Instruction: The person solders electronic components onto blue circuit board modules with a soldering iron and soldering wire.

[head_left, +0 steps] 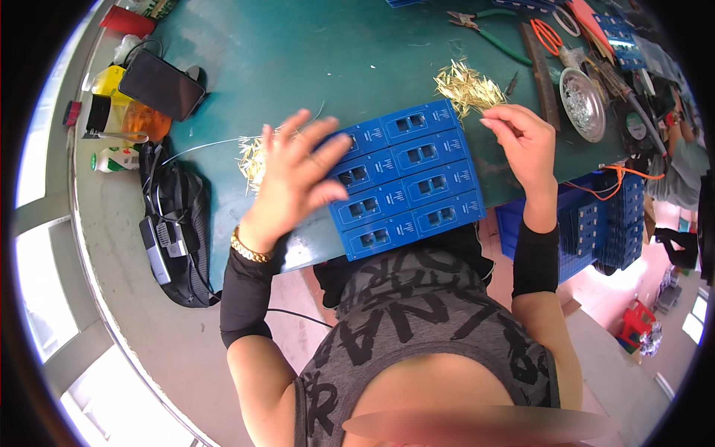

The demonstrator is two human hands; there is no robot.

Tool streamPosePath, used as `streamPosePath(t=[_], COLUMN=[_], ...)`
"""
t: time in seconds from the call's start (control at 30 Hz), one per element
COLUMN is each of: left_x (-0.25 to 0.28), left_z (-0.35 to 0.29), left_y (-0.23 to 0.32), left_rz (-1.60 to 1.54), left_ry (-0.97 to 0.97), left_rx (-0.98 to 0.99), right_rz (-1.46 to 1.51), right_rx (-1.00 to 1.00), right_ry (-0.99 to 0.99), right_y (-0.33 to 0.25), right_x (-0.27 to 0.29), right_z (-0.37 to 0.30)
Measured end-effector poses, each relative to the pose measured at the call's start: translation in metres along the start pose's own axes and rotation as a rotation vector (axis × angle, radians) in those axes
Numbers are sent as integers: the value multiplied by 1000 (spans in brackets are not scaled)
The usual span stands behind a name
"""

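A blue circuit board panel (396,180) with rows of rectangular cut-outs lies at the near edge of the green table. My left hand (292,173) is over the panel's left edge, its fingers spread apart and slightly blurred, with nothing visible in it. Partly behind that hand is a small pile of thin gold-coloured pins (252,165). Beyond the panel's far right corner lies a larger pile of gold pins (468,86). Just right of it, my right hand (527,143) is closed in a pinch with thumb and forefinger together. Whatever sits between those fingertips is too small to make out.
At left are a phone (161,86), an amber-filled bottle (145,119) and a black bag (186,231). Far right hold green-handled pliers (503,46), orange-handled scissors (547,36) and a metal dish (582,104). Below the table's right side, a blue crate (509,231) holds stacked boards (624,223).
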State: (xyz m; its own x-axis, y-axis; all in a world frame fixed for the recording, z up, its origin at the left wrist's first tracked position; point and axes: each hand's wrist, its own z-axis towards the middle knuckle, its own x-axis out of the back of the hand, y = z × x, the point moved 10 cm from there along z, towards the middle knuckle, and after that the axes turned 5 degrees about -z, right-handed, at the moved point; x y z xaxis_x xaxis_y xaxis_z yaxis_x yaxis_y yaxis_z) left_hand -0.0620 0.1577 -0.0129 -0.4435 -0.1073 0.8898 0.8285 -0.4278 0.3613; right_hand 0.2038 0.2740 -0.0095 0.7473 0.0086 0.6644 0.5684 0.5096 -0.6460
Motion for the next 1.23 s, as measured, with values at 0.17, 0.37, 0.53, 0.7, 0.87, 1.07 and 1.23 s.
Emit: streamPosePath(t=[0.17, 0.37, 0.53, 0.7, 0.87, 1.07, 1.23], left_x=[33, 17, 9, 19, 41, 39, 34], left_z=[-11, -8, -12, -29, -31, -29, -22], left_y=[-101, -97, -89, -109, -103, -102, -101], left_rz=[13, 183, 327, 102, -152, -265, -302], left_ry=[342, 103, 146, 294, 511, 516, 487], left_rx=[517, 492, 509, 598, 499, 523, 495], right_rz=[202, 234, 140, 98, 69, 81, -64], right_rx=[29, 41, 148, 185, 208, 215, 293], right_ry=[-74, -268, -315, -312, -308, -261, -182], right_y=[-34, -63, -70, -71, -74, -74, -77], right_x=[-22, -64, -85, -90, -90, -91, -74], right_z=[11, 18, 19, 16, 15, 18, 12])
